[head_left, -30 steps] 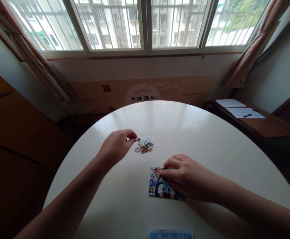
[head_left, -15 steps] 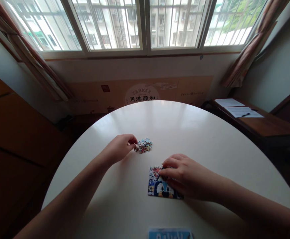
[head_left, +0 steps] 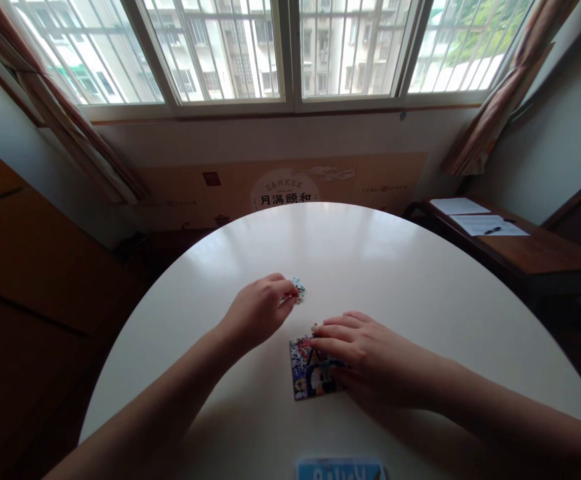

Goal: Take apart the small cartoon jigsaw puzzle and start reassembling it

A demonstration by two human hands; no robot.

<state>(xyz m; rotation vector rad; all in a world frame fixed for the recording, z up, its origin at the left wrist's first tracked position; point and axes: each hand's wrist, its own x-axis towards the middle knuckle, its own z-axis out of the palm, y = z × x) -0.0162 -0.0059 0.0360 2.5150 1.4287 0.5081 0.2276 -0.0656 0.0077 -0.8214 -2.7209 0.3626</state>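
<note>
A partly built jigsaw puzzle (head_left: 303,385) with a blue cartoon face lies on the white table, its right part hidden under my right hand (head_left: 365,353). The fingers of that hand reach over its top edge and surface, gripping it. A few small pieces (head_left: 314,329) show at its upper edge by the fingertips. Farther back is a small heap of loose puzzle pieces (head_left: 298,285), half covered by my left hand (head_left: 265,307). Thumb and fingers of the left hand are pinched together at the heap; whatever is between them is hidden.
A blue box or card with lettering (head_left: 340,470) lies at the near edge of view on the round white table (head_left: 395,267). To the right, papers (head_left: 488,225) and a pen (head_left: 493,231) rest on a brown side table (head_left: 555,250). Windows and curtains stand behind.
My left hand has moved right and over the heap, covering more of it. The puzzle has turned slightly and shifted left under my right hand, which moved a little left too.
</note>
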